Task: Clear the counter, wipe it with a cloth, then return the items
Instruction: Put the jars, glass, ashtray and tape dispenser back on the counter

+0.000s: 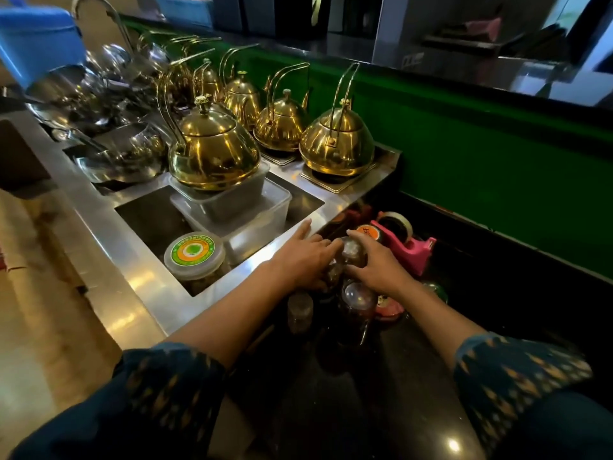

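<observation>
Dark polished counter (pixel 381 393) runs under my arms, butting against a steel unit (pixel 139 260) on my left. On the dark stone stands a cluster of small jars (pixel 356 293) with clear rounded lids, and both my hands are on it. My right hand (pixel 378 263) curls over the farthest jar (pixel 351 249), fingers wrapped about its lid. My left hand (pixel 306 257) lies against the jars' left side with the forefinger stretched straight toward the steel edge; whether the other fingers grip a jar I cannot tell. Just beyond the jars sits a pink tape dispenser (pixel 409 244). To the left, a recessed steel well holds a tub with a green-and-orange lid (pixel 194 252) and stacked clear boxes (pixel 238 207), a brass kettle (pixel 212 151) sitting in the upper one. More brass kettles (pixel 336 144) line the green wall (pixel 481 167) behind.
</observation>
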